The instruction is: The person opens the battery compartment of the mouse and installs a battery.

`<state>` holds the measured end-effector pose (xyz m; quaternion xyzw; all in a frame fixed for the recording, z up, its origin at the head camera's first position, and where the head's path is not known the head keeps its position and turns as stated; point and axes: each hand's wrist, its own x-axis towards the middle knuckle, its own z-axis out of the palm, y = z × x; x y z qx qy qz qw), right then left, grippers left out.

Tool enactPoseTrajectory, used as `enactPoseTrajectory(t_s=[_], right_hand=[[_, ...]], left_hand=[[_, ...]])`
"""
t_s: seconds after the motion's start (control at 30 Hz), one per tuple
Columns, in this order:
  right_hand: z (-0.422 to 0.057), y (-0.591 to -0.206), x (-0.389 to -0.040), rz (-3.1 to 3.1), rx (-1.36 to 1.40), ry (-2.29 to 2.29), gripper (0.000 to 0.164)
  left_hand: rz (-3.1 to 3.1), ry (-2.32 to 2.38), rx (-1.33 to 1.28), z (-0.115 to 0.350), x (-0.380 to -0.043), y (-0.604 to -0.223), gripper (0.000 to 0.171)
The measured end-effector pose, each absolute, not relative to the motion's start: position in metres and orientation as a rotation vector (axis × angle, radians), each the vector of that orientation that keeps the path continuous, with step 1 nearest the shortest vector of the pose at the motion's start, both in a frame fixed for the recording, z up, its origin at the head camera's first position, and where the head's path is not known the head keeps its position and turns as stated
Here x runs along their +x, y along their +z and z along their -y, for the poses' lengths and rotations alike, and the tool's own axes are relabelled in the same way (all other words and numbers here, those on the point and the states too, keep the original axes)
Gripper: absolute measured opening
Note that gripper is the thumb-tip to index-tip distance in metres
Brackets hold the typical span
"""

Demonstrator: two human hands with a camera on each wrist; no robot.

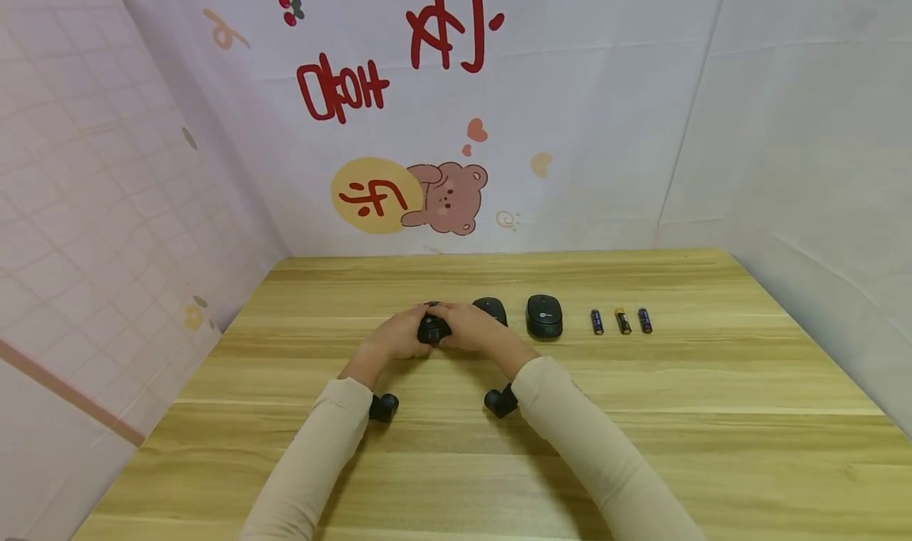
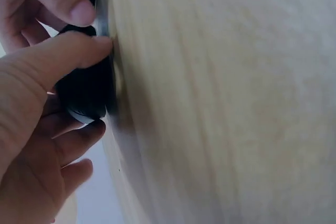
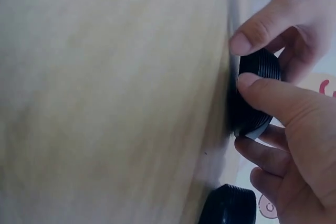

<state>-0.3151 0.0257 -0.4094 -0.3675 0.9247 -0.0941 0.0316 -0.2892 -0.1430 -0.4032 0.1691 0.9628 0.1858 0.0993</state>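
Both hands hold one black computer mouse (image 1: 433, 332) low over the wooden table. My left hand (image 1: 397, 337) grips its left side, thumb on the near face and fingers around the far side. From the right, my right hand (image 1: 466, 327) pinches it with thumb and fingers. In the left wrist view the dark mouse (image 2: 84, 90) stands on edge against the tabletop side of the picture, between the two thumbs. Ribbed sides show on the mouse (image 3: 257, 98) in the right wrist view. Fingers cover much of its top.
A second black mouse (image 1: 492, 308) lies just right of my right hand, partly hidden by it. Further right is a third mouse (image 1: 545, 317), then three small batteries: one (image 1: 597, 321), a copper-topped one (image 1: 623, 321) and another (image 1: 644, 320). A printed cloth wall (image 1: 606, 129) rises behind the table.
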Motion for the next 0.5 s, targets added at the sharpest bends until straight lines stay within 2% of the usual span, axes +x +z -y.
enactPoseTrajectory(t_s=[0.3,0.5], right_hand=[[-0.038,-0.402,-0.321,-2.783,-1.029,-0.722,0.05],[-0.046,-0.401,-0.323,-2.745,-0.944,-1.017,0.045]], left_hand=[[-3.052,0.518,0.539,0.139,-0.295,-0.403,0.046],[-3.14,0.536,0.535,0.135,-0.293,-0.396,0.041]])
